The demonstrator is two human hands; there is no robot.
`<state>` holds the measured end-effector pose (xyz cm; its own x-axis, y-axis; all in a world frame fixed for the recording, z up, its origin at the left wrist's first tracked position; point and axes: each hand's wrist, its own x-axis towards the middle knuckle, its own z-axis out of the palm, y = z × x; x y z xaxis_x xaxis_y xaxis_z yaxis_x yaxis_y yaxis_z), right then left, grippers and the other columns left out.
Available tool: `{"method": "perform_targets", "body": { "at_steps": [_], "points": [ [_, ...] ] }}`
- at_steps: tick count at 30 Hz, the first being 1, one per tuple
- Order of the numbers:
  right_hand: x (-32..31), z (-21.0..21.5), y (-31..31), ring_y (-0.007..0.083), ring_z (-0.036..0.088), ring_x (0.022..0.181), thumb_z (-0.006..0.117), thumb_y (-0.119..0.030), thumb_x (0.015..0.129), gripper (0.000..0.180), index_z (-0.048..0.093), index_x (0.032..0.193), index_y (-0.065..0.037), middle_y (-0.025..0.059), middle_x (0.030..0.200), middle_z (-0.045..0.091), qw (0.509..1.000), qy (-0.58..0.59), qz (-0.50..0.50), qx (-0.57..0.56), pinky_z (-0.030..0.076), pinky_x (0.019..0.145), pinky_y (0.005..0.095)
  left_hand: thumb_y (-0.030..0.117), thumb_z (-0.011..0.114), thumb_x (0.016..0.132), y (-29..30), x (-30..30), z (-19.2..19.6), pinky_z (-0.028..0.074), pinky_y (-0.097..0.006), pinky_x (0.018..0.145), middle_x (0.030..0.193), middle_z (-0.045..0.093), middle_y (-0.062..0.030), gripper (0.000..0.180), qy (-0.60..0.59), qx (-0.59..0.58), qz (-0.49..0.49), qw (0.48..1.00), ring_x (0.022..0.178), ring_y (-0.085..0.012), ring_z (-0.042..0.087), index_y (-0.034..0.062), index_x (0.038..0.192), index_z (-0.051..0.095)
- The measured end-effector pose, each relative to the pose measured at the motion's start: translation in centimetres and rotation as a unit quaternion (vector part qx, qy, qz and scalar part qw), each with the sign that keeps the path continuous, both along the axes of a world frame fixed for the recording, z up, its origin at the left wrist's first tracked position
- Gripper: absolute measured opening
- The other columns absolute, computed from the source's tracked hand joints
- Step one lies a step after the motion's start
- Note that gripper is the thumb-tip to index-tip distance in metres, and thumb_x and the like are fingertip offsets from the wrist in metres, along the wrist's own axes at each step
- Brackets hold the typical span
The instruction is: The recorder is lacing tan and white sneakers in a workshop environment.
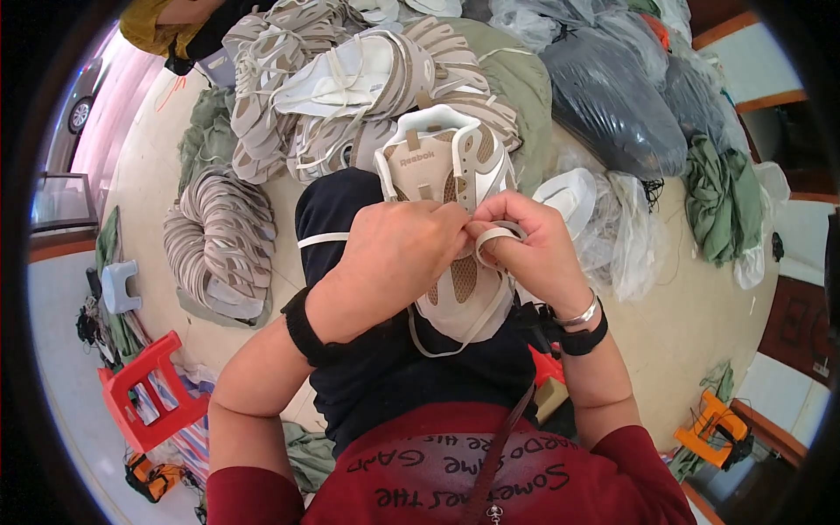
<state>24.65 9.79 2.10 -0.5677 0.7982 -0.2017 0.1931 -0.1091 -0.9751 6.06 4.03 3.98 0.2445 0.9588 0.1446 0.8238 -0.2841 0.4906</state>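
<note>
The shoe [416, 185] is showing beige and white with brown mesh [463, 278], its lace [502, 229] is looking off-white, and the pile [210, 241] is repeating beige, brown and white in bands. The shirt [350, 503] is showing dark red under black lettering [394, 498], and the trousers [411, 389] are looking dark navy. One stool [118, 402] is showing red, another stool [121, 289] pale blue, while a bag [608, 105] is gleaming dark grey and a cloth [722, 206] is showing dull green.

Brown lettering [417, 159] stands on the beige shoe [442, 181]'s tongue, just beyond the left hand [395, 249]; dark lettering [462, 466] crosses the red shirt [608, 490], nearer the wearer than that hand.
</note>
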Motion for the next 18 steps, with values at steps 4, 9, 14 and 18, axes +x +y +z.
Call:
{"method": "perform_targets", "body": {
  "at_steps": [4,9,14,18],
  "points": [
    [-0.3,-0.1,0.2,0.0047,0.055,0.062,0.068,-0.011,0.084,0.010,0.063,0.087,-0.002,-0.0008,0.070,0.063,0.997,-0.006,-0.076,0.026,0.045,0.055,0.0241,0.014,0.066,0.083,0.6,-0.1,0.1,0.047,-0.039,0.053,0.066,0.062,-0.0108,0.012,-0.057,0.035,0.047,0.997,0.060,-0.0296,0.063,0.0096,0.094,0.064],
    [-0.9,-0.7,0.3,0.0058,0.055,0.060,0.068,-0.010,0.083,0.011,0.062,0.084,-0.001,0.0017,0.067,0.062,0.989,-0.026,-0.106,0.102,0.045,0.054,0.0248,0.012,0.066,0.081,1.7,-0.8,-1.2,0.042,-0.039,0.049,0.056,0.055,-0.0091,0.021,-0.065,0.003,0.100,0.993,0.052,-0.0282,0.059,0.0102,0.101,0.060],
    [-1.2,-0.8,0.2,0.0090,0.057,0.059,0.068,-0.009,0.082,0.011,0.061,0.084,-0.001,0.0053,0.067,0.063,0.985,-0.033,-0.115,0.127,0.046,0.056,0.0261,0.013,0.068,0.080,2.5,-0.5,-1.5,0.041,-0.037,0.049,0.054,0.052,-0.0080,0.018,-0.096,-0.031,0.105,0.989,0.049,-0.0255,0.056,0.0092,0.096,0.061],
    [-1.4,-1.6,0.0,0.0131,0.060,0.060,0.068,-0.008,0.082,0.011,0.060,0.084,-0.001,0.0074,0.070,0.063,0.968,-0.037,-0.114,0.219,0.048,0.057,0.0285,0.014,0.069,0.079,2.8,-0.4,-1.1,0.040,-0.034,0.049,0.053,0.049,-0.0060,0.019,-0.149,-0.076,0.102,0.981,0.046,-0.0209,0.050,0.0075,0.095,0.064]
  ]
}}
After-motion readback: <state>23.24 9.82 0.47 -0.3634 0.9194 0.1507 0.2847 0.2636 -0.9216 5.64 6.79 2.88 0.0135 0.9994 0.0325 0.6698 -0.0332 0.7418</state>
